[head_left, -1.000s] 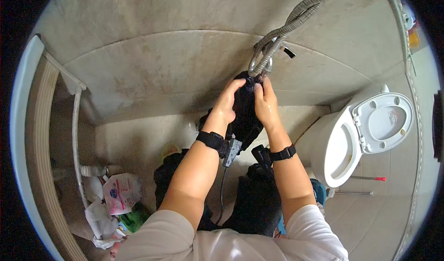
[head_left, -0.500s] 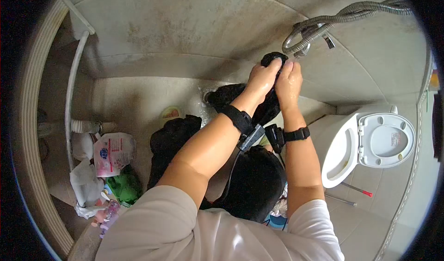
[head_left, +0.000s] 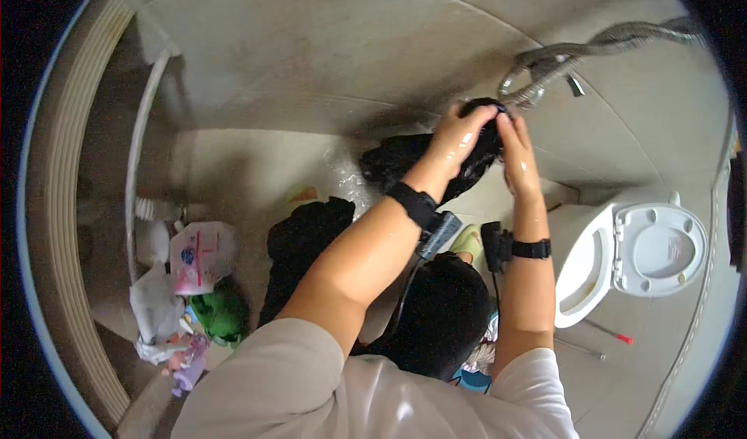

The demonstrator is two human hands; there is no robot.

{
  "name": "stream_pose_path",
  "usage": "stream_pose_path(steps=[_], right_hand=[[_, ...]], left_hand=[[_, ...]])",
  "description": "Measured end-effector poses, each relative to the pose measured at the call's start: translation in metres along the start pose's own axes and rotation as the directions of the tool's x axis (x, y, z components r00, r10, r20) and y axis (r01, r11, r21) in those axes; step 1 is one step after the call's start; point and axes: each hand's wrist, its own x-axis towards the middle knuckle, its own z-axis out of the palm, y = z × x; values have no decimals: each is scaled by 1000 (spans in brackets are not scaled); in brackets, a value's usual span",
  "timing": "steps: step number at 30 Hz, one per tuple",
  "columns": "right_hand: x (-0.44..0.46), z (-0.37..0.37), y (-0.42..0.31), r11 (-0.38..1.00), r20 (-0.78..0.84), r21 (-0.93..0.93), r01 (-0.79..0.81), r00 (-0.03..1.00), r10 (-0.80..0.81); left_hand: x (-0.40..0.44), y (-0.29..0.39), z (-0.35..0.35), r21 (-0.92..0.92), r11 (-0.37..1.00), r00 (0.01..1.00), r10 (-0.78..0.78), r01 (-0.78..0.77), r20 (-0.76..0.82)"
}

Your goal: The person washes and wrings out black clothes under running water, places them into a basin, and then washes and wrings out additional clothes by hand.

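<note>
A wet black cloth [head_left: 401,157] hangs from both hands, its lower part spread toward the floor at the left. My left hand [head_left: 461,139] grips its upper edge, fingers wrapped over it and glistening with water. Close beside it, my right hand [head_left: 517,149] pinches the same cloth near the top. Just above the hands is a metal tap [head_left: 529,95] with a flexible metal hose [head_left: 607,44] looped over it. Water splashes on the floor left of the cloth. Each wrist wears a black strap with a small device.
A white toilet [head_left: 583,275] with its lid raised stands at the right. On the left lie a pink and white pouch [head_left: 198,256], a green bag [head_left: 222,314] and a purple bottle [head_left: 189,375]. A light green slipper [head_left: 469,243] shows between the arms.
The camera view has shifted, so the tap appears farther right. Both hands have moved right in view with the cloth, whose lower part now spreads out to the left.
</note>
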Motion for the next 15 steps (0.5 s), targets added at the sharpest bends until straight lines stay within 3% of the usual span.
stream_pose_path(steps=[2,5,6,11,14,15], right_hand=[[-7,5,-13,997,-25,1,-81,996,81],[-5,-5,1,999,2,1,-40,999,40],[-8,-4,-3,1000,11,-18,-21,1000,22],[-5,0,1,999,-15,32,-34,999,35],[-5,6,4,989,-110,141,-47,992,62],[-4,5,4,984,-105,160,-84,989,102]], left_hand=[[1,-6,2,51,998,997,-29,33,-71],[9,-17,2,152,988,998,8,-18,65],[19,-37,2,205,977,998,-42,52,-56],[20,-39,6,-70,997,998,-47,43,-51],[22,-40,1,44,994,994,-94,96,-55],[19,-38,1,137,989,995,-45,56,-85]])
